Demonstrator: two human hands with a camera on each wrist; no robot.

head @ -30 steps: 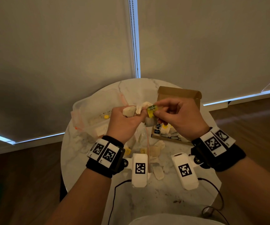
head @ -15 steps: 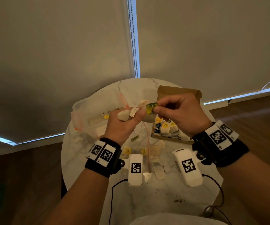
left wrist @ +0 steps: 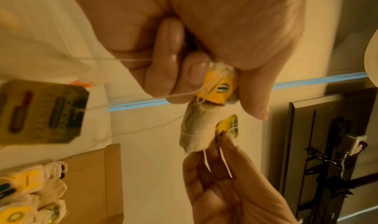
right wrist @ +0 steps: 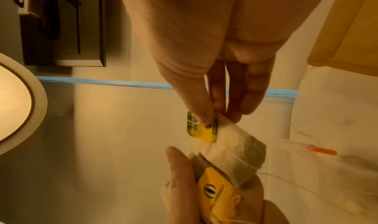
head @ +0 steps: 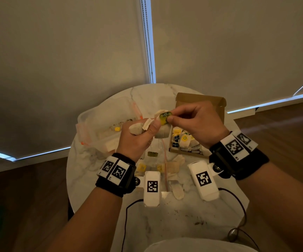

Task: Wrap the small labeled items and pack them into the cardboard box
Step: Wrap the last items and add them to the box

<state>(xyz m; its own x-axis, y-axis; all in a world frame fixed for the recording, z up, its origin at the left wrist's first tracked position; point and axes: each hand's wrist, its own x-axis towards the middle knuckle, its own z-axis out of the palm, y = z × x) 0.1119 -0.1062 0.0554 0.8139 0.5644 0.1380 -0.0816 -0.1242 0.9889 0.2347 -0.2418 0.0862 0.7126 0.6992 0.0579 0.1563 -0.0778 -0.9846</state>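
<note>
Above the table's middle my left hand (head: 143, 131) grips a bundle of tea bags (head: 137, 129); a yellow tag (left wrist: 220, 88) and loose strings sit against its fingers (left wrist: 169, 53). One pale tea bag (head: 162, 132) (left wrist: 196, 127) (right wrist: 235, 151) sticks out toward my right hand (head: 172, 118) (right wrist: 212, 114). That hand pinches the bag's yellow-green label (head: 165, 116) (right wrist: 201, 129) between thumb and fingertips. The open cardboard box (head: 201, 100) lies under the right hand, with several wrapped, labelled tea bags (head: 181, 140) inside.
A clear plastic container (head: 107, 122) with orange clips stands at the back left of the round marble table (head: 192, 215). Loose tea bags and tags (head: 174, 166) lie between my wrists. Another tag (left wrist: 40, 111) dangles on a string. A black cable (head: 238, 206) runs along the near edge.
Both hands have risen a little and moved farther from me, still together. The right hand's pinch on the label has turned, so its printed face now shows.
</note>
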